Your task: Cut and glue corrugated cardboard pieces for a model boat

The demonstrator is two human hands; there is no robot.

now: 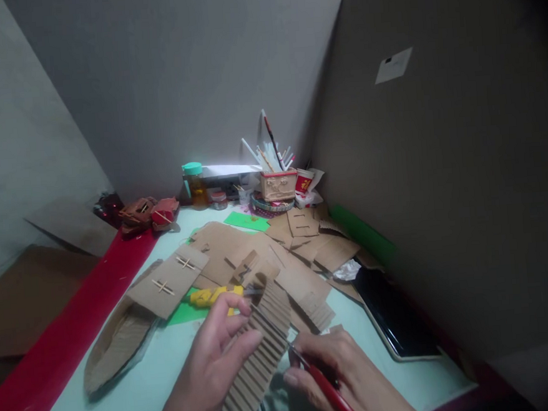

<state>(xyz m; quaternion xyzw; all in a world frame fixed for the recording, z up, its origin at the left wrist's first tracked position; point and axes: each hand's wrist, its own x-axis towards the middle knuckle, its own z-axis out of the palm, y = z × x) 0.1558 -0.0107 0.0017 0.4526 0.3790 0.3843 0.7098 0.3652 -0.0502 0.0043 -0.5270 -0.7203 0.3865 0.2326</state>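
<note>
Holding the ridged cardboard strip in my left hand, probably to steady it, I leave its right edge exposed to the red-handled tool grasped in my right hand. The strip sits between both hands, before loose cardboard pieces on the table.

I'm seeing a brown, stripe-ridged corrugated cardboard strip bottom centre, a red-handled slim tool lower right!

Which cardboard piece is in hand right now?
The ridged strip in the left hand, beside the red-handled tool; no other cardboard piece is held.
</note>
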